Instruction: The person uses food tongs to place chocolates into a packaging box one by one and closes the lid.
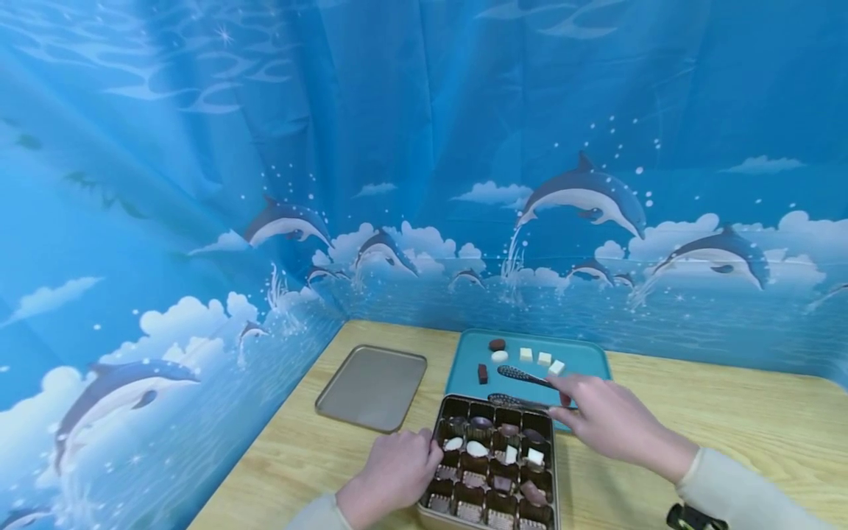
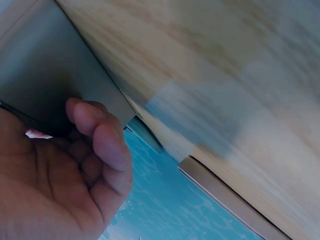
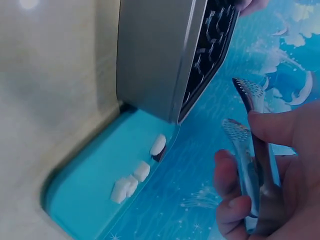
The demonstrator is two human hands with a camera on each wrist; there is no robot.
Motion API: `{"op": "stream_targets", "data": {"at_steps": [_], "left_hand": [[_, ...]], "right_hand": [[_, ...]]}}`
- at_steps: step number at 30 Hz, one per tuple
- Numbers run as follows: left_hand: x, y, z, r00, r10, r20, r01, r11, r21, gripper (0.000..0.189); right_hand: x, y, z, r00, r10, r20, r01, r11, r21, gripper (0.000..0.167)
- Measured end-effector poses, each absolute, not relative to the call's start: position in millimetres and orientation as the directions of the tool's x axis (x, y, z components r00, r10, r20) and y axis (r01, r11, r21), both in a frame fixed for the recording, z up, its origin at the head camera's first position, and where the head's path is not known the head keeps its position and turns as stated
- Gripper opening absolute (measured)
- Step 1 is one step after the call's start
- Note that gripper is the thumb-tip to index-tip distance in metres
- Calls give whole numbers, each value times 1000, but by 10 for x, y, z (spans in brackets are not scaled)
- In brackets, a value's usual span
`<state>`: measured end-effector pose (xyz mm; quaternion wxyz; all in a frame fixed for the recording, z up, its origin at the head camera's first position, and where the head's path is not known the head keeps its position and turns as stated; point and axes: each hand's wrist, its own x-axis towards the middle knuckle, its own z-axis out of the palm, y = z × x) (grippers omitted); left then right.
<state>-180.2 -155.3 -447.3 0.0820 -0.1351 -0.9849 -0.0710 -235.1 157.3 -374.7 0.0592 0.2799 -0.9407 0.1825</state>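
My right hand (image 1: pixel 606 416) holds metal tongs (image 3: pixel 245 155) with perforated tips. The tips are spread apart with nothing between them, above the teal tray's near side and the box's back edge. My left hand (image 1: pixel 397 467) grips the left edge of a metal box (image 3: pixel 150 55); in the left wrist view its fingers curl against the wall. A brown divided insert (image 1: pixel 490 465) fills the box. Its compartments hold dark chocolates (image 1: pixel 481 422), white oval pieces (image 1: pixel 477 448) and white blocks (image 1: pixel 535 456); some contents in the front rows are hard to tell.
Behind the box lies a teal tray (image 1: pixel 464 368) with white cubes (image 1: pixel 526 355), a white oval piece (image 1: pixel 500 356), a brown oval (image 1: pixel 497 344) and a brown bar (image 1: pixel 482 374). A grey-brown tray (image 1: pixel 374 386) lies left on the wooden table (image 1: pixel 695 412). A dolphin-print curtain (image 1: pixel 424 184) stands behind.
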Motion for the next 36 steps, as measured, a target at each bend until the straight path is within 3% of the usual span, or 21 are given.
{"op": "stream_targets", "data": {"at_steps": [16,21,29,36], "left_hand": [[-1839,-1557,-4505,-957,249,152,270,952,141,36],[-1835,-1562,-4498,-953,252,167,274,953,128,36],[-1834,-1568,-4483,-955,251,157,273,952,138,36],[-1838,-1562,-4488,-955,247,161,270,953,135,36]], "right_hand": [[-2985,1208,-3852,-864,-500,-60,-468,842,-270,30],[-3070,1108,-3881,-858,-505,-93,-467,842,-271,15],[-3103,1005,-3881,-848,-514,-128,-470,842,-267,18],[-3119,949,-3876,-849,-514,-124,-474,844,-251,11]]}}
